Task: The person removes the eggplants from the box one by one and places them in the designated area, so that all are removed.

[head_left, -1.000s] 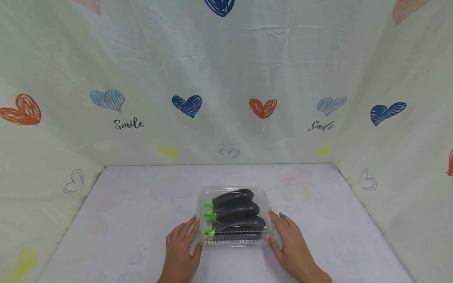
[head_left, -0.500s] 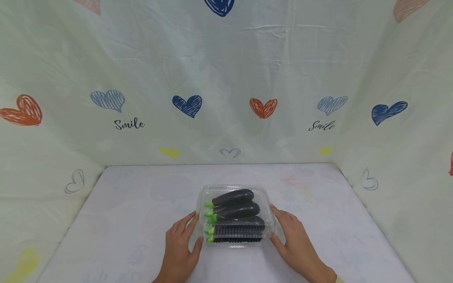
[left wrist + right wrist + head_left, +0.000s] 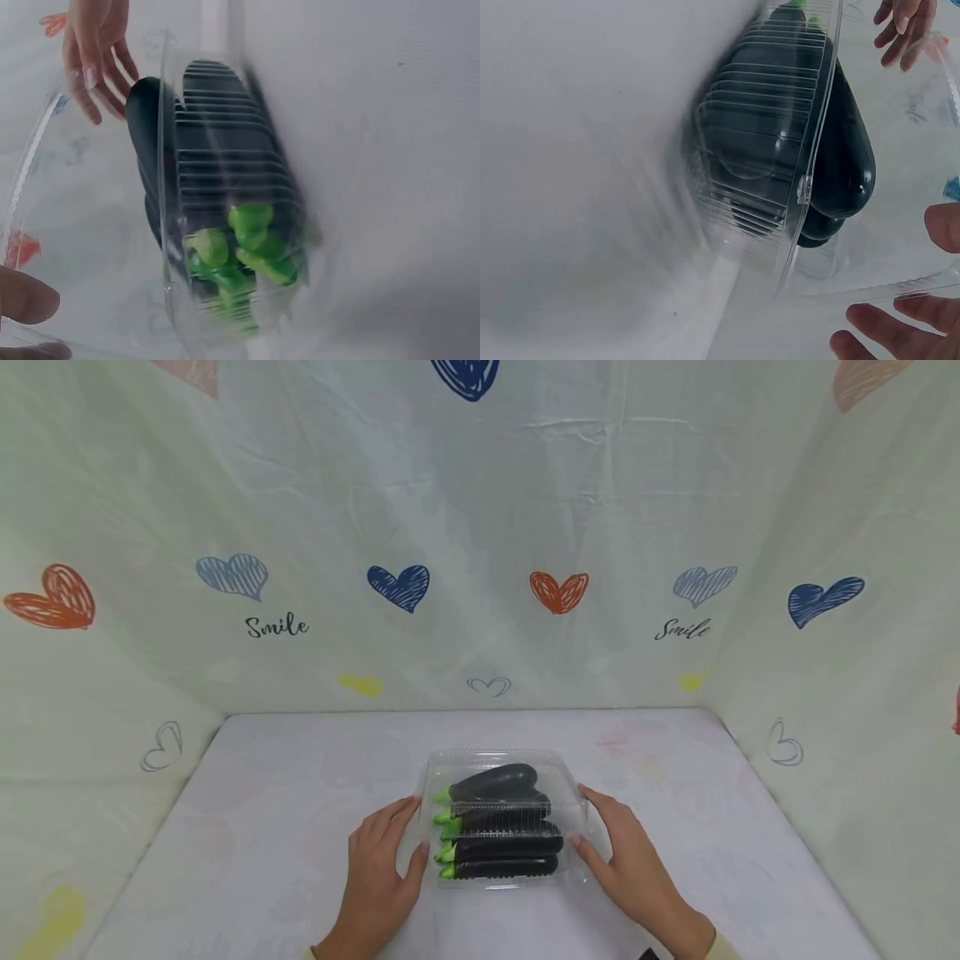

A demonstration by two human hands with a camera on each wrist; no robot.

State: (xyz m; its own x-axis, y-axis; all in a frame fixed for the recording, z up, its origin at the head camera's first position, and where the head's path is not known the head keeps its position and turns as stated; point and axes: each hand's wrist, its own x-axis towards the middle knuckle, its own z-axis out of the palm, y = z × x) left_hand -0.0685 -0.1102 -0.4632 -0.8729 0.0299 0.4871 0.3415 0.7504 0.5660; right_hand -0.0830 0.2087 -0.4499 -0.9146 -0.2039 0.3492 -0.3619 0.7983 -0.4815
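A clear plastic clamshell box lies in front of me, holding several dark purple eggplants with green stem ends to the left. Its hinged lid stands tilted up, front edge raised above the tray. My left hand pinches the lid's left side, thumb toward the front. On the opposite side, my right hand holds the lid between thumb and fingers, its edge running between them in the right wrist view. In the left wrist view the eggplants show through the ribbed tray wall.
A pale, faintly patterned cloth covers the table under the box. Light curtains printed with hearts and "Smile" enclose the table at the back and both sides. A small black object shows at the bottom edge by the right wrist.
The lid's front edge has swung up and back from near the tray, uncovering the front eggplants. Both hands have shifted slightly outward with it. The tray and eggplants stay in place.
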